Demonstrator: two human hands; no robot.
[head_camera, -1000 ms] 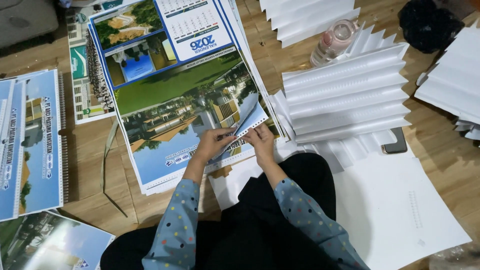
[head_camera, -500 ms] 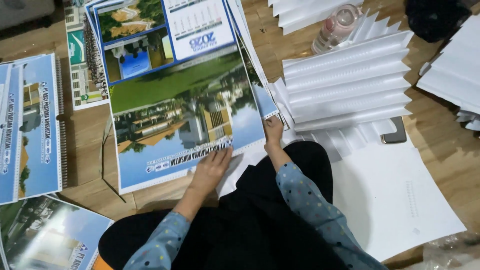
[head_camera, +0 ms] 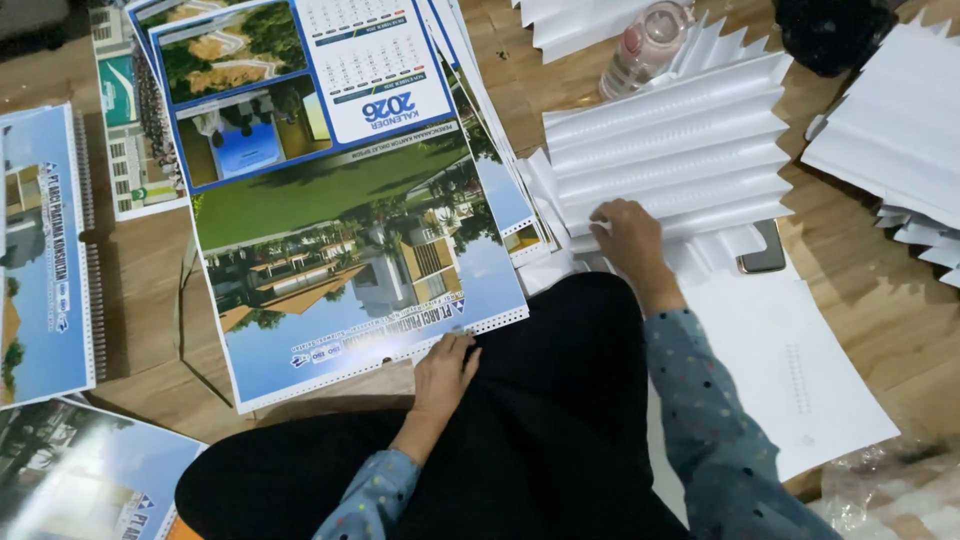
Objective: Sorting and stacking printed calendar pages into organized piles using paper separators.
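- Head view looks straight down on a brown wooden floor [head_camera: 880, 300] of planks, where a person sits with dark-clothed legs and blue dotted sleeves.
- The landmark is the large glossy calendar sheet with a building photo and punched lower edge [head_camera: 350, 270], lying flat on the floor in front of the knees, on top of a fanned pile of similar printed sheets.
- The left hand [head_camera: 445, 365] rests at that sheet's punched near edge, fingers loosely bent and touching the paper; it grips nothing that I can see.
- The right hand [head_camera: 628, 235] lies right of the sheet, palm down and fingers spread on the stack of white folded paper sheets stepped like a fan [head_camera: 670, 150]; it presses rather than grasps.
- Above that white stack, further from the calendar sheet, lies a clear plastic bottle with a pink cap end [head_camera: 645, 45].
- Just right of the right hand, a dark phone [head_camera: 765, 255] peeks from under the white stack.
- Below it, a plain white sheet with a punched row of holes [head_camera: 790, 370] lies on the floor.
- Left of the calendar sheet lies a spiral-bound blue calendar [head_camera: 45, 250]; another glossy print [head_camera: 80, 470] sits below it.
- More white folded sheets [head_camera: 900, 120] lie far right.
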